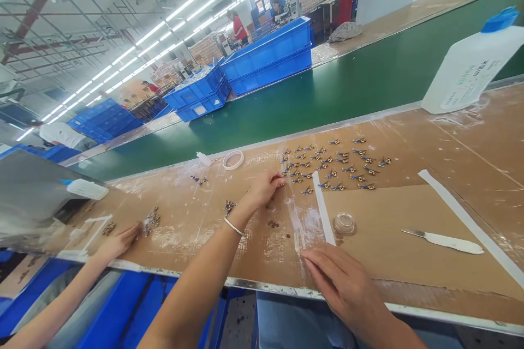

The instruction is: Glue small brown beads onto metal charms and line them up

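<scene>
My left hand (264,188), with a bangle at its wrist, pinches a small blue-and-gold metal piece at the left edge of several rows of like pieces (344,161). The fingers mostly cover that piece. Lower right, my right hand (344,278) rests over the table's front part, thumb and fingers drawn together; anything between them is too small to make out. Between the hands lie several small dark round bits (273,224). A little pile of blue-and-gold pieces (229,206) sits left of my left wrist.
A white-handled knife (450,241) and a clear round dish (344,223) lie on brown paper edged with white tape (323,210). A white bottle (470,65) stands back right. A tape roll (233,160) lies behind. A co-worker's hand (123,240) touches the table at left, beside loose pieces.
</scene>
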Available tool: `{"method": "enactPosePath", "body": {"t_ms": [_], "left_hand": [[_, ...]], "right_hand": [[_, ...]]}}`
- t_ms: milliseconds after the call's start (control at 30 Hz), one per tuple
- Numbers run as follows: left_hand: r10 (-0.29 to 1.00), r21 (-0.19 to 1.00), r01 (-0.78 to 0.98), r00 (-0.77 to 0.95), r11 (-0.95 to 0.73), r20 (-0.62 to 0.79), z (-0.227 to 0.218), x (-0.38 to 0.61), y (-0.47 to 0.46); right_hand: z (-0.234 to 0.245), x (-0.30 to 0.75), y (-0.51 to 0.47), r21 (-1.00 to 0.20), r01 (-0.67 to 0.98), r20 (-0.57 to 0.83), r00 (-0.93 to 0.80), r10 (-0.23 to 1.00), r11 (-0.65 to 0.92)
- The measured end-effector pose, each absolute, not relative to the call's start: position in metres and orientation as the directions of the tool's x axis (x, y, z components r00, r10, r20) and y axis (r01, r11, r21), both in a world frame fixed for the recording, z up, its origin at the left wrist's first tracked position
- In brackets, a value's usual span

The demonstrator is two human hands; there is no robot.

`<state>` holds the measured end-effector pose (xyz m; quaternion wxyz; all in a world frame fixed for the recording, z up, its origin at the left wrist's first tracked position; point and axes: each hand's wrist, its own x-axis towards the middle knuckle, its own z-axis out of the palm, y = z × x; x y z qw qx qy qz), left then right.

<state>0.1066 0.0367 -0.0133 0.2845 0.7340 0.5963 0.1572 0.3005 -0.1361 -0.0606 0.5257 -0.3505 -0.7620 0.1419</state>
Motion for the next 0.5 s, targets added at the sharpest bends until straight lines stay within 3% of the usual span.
{"method": "enactPosePath", "body": {"t_ms": [300, 500], "left_hand": [[0.955, 0.39, 0.897, 0.272, -0.208, -0.116, -0.001, 0.115, 0.036], [0.978, 0.359, 0.914, 0.206, -0.187, -0.016, 0.001, 0.112, 0.036]], "right_hand": [[-0.06, 0.299, -0.136, -0.59, 0.382, 0.697, -0.203, 0.688, 0.711], [-0.059, 0.3, -0.136, -0.592, 0.395, 0.691, -0.201, 0.695, 0.703]]}}
